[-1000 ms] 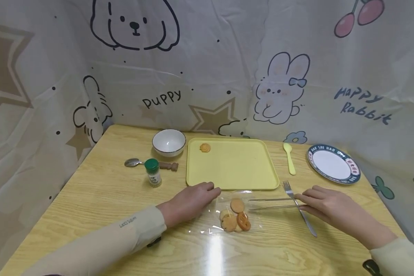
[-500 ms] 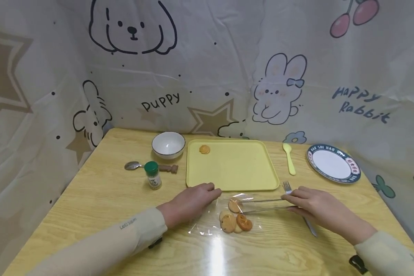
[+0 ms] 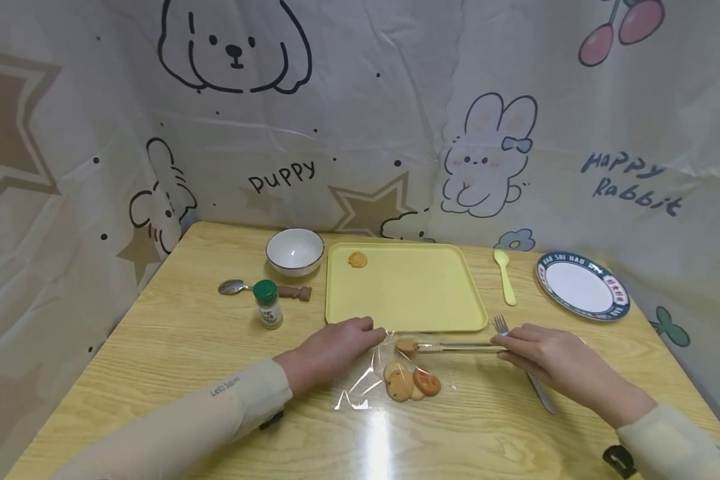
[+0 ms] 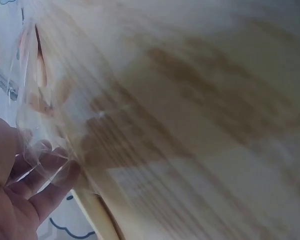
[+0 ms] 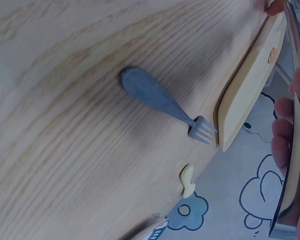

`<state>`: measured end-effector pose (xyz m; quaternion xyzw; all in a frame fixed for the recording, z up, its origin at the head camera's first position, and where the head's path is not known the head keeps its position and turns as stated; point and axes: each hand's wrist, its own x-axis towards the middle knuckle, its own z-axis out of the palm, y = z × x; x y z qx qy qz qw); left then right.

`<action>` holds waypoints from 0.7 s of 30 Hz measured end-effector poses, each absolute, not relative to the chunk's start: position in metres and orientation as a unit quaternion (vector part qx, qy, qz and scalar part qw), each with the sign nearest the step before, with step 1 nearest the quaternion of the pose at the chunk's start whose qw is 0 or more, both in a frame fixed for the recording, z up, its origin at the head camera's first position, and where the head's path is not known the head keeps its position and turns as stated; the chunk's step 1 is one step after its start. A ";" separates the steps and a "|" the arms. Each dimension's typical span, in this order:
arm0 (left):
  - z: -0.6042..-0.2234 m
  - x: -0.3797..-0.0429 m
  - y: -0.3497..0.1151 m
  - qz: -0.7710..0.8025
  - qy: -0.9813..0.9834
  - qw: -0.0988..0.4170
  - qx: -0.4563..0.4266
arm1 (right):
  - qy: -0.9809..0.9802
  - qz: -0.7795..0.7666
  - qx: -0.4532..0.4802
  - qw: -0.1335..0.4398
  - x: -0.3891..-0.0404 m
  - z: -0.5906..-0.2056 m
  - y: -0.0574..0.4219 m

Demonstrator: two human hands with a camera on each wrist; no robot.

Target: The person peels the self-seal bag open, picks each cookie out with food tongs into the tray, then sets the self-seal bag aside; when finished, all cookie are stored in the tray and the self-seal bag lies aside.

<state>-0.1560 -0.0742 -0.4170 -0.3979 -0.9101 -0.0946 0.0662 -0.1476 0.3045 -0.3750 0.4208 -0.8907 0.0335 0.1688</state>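
Observation:
My left hand (image 3: pixel 336 350) pinches the edge of a clear plastic bag (image 3: pixel 355 395); its fingers (image 4: pixel 54 197) show through the film in the left wrist view. My right hand (image 3: pixel 555 363) grips metal tongs (image 3: pixel 465 347) from the right. The tongs' tips are closed on a round cookie (image 3: pixel 405 345) at the upper part of the bag, and the cookie is tilted up. Below it in the bag lie several more cookies (image 3: pixel 399 384) and a pretzel-shaped cookie (image 3: pixel 427 382). The right wrist view shows the tongs (image 5: pixel 296 170) along its right edge.
A yellow tray (image 3: pixel 408 287) with a swirled cookie (image 3: pixel 357 260) stands behind the bag. Left are a bowl (image 3: pixel 295 252), a green-capped shaker (image 3: pixel 268 305) and a spoon (image 3: pixel 234 287). Right are a fork (image 3: pixel 540 393), partly under my right hand, a yellow spoon (image 3: pixel 505 277) and a plate (image 3: pixel 583 287).
My right hand has moved left, bringing the tongs into the bag. The tongs have closed on the round cookie and tipped it up. My left hand has stayed in place.

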 end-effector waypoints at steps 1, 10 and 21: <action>-0.417 -0.156 -0.074 -0.098 -0.910 0.064 -0.398 | -0.892 0.038 0.418 0.170 -0.147 -0.375 0.304; -0.413 -0.157 -0.074 -0.099 -0.908 0.055 -0.403 | -0.897 0.033 0.407 0.168 -0.151 -0.375 0.297; -0.412 -0.157 -0.074 -0.089 -0.910 0.051 -0.402 | -0.915 0.071 0.388 0.091 -0.153 -0.369 0.294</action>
